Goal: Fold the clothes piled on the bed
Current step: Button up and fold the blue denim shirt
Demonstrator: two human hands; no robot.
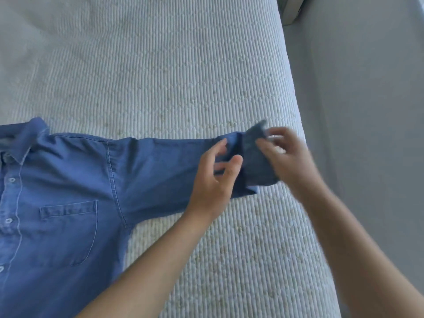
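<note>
A blue denim shirt (59, 203) lies face up on the bed, buttoned, collar at the upper left, chest pocket showing. Its sleeve (160, 166) stretches out flat to the right. The cuff (254, 161) at the sleeve's end is turned back, paler side out. My right hand (286, 154) pinches the cuff's far edge; it is blurred. My left hand (215, 180) rests on the sleeve just left of the cuff, fingers spread and curled, holding nothing.
The bed (183, 65) has a pale ribbed cover. Its right edge runs down beside the cuff, with grey floor (367, 111) beyond it. A pale furniture corner (291, 10) shows at the top right.
</note>
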